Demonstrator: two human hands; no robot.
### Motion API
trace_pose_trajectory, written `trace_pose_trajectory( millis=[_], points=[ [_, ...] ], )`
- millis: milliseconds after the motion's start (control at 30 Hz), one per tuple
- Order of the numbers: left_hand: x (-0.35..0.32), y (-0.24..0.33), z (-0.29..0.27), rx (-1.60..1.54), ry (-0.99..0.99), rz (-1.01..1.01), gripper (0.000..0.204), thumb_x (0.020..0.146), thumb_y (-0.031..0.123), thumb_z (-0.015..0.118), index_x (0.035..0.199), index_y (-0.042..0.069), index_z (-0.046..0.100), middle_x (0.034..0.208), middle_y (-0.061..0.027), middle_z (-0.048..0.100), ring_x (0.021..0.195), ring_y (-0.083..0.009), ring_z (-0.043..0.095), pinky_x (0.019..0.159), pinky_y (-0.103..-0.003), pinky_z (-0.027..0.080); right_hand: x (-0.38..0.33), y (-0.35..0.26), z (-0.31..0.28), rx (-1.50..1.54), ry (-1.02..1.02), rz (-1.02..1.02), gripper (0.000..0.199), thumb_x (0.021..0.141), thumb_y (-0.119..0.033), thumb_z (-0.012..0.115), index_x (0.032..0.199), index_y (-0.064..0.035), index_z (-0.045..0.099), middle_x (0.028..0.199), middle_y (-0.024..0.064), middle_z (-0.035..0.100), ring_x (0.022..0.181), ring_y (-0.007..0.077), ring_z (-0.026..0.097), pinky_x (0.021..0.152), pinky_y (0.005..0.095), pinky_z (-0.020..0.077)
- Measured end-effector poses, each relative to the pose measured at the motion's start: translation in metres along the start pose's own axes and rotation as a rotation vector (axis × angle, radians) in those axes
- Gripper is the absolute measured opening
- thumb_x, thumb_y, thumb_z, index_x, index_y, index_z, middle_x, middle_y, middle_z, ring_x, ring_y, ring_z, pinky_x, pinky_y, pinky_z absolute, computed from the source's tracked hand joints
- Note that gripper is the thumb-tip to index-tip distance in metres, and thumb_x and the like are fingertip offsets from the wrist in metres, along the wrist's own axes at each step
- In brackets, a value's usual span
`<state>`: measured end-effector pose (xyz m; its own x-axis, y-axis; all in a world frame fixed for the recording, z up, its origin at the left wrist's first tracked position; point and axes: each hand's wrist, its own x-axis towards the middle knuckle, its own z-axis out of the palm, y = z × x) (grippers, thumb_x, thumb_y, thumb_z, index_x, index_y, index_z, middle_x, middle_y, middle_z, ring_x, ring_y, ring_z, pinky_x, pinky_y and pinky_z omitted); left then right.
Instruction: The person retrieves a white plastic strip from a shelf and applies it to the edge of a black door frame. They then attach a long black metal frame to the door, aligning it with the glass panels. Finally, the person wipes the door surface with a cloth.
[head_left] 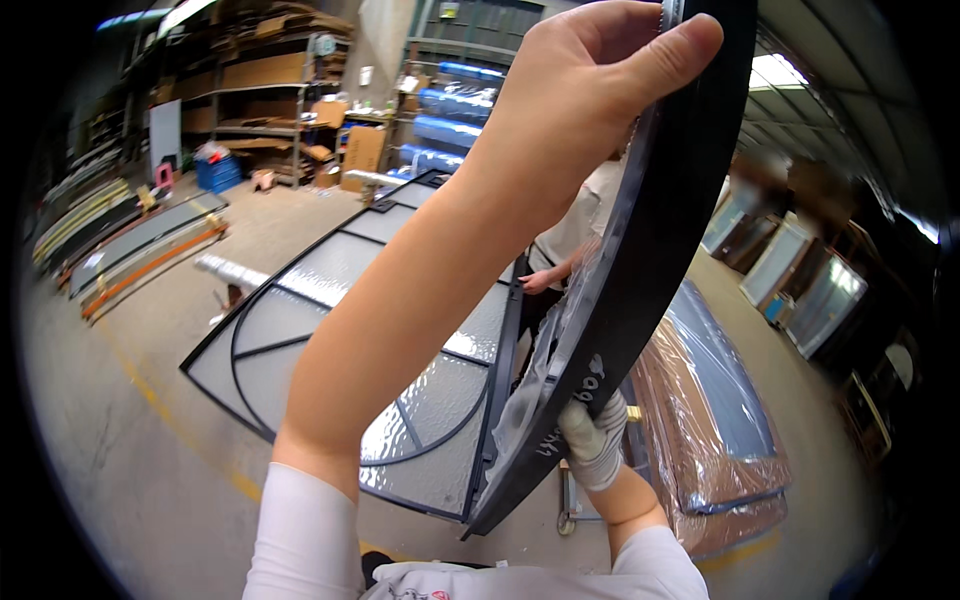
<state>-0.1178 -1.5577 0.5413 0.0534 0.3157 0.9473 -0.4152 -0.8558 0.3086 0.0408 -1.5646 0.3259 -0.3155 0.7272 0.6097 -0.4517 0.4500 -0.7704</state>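
Observation:
Tall and tilted, a black-framed glass panel (650, 250) stands right in front of me. White handwriting marks the outer face of its frame, and rippled glass shows along its left side. My bare left hand (610, 70) grips its upper edge, the thumb on the frame and the other fingers partly hidden. Low on the same frame, my right hand (592, 440) in a whitish glove is closed around the edge. Behind my left forearm lies another black-framed glass panel (300, 270), with curved bars and textured panes.
A co-worker's hand (540, 282) is at the lying panel's far right side. Plastic-wrapped brown panels (715, 420) are stacked at the right. Shelves with cardboard (265, 75), blue wrapped rolls (450, 125) and a blue crate (218, 172) stand at the back. Long profiles (150, 250) lie left.

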Motion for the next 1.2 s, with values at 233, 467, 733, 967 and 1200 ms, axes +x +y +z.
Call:
trace_pose_trajectory(
  millis=[233,467,733,967,1200],
  points=[
    [0.035,-0.013,-0.018,-0.544,-0.041,0.079,0.031,0.089,0.025,0.066,0.105,-0.002,0.062,0.093,-0.0052,0.067,0.084,-0.0089,0.062,0.074,-0.022,0.049,-0.051,0.033,0.026,-0.236,0.405,-0.002,0.042,0.083,-0.028,0.073,0.115,-0.006,0.056,0.102,0.0001,0.063,0.09,0.0091,0.058,0.078,0.0246,0.0484],
    [0.073,0.014,-0.025,-0.08,0.07,0.102,0.024,0.087,0.022,0.066,0.086,-0.002,0.066,0.071,-0.012,0.066,0.067,-0.0204,0.063,0.064,-0.03,0.049,-0.057,0.044,0.064,-0.368,0.722,-0.016,0.041,0.082,-0.035,0.07,0.107,-0.0052,0.057,0.088,0.0051,0.062,0.076,0.0164,0.063,0.067,0.0285,0.0541],
    [0.084,0.014,-0.018,0.66,0.287,0.564,0.017,0.089,0.017,0.053,0.08,0.004,0.058,0.079,-0.0152,0.06,0.082,-0.0337,0.06,0.068,-0.041,0.051,-0.064,0.055,0.052,-0.558,0.724,-0.059,0.071,0.067,-0.059,0.072,0.111,-0.0061,0.055,0.09,0.0024,0.062,0.078,0.0137,0.063,0.068,0.0264,0.0544],
    [0.087,0.014,-0.032,0.203,0.432,0.818,0.015,0.085,0.005,0.057,0.072,0.0,0.054,0.071,-0.0129,0.056,0.071,-0.0301,0.056,0.062,-0.037,0.045,-0.067,0.063,0.059,-0.52,0.713,-0.063,0.058,0.078,-0.051,0.068,0.114,-0.0076,0.055,0.092,-0.0005,0.061,0.08,0.0098,0.06,0.07,0.0248,0.0523],
    [0.032,0.03,-0.051,-0.035,0.094,0.694,0.019,0.092,0.014,0.055,0.098,-0.003,0.06,0.097,-0.012,0.062,0.088,-0.0193,0.058,0.075,-0.03,0.045,-0.055,0.071,0.074,-0.517,0.783,-0.122,0.05,0.084,-0.052,0.063,0.11,-0.0096,0.057,0.091,-0.0028,0.06,0.079,0.0063,0.057,0.068,0.0222,0.0489]
  ],
)
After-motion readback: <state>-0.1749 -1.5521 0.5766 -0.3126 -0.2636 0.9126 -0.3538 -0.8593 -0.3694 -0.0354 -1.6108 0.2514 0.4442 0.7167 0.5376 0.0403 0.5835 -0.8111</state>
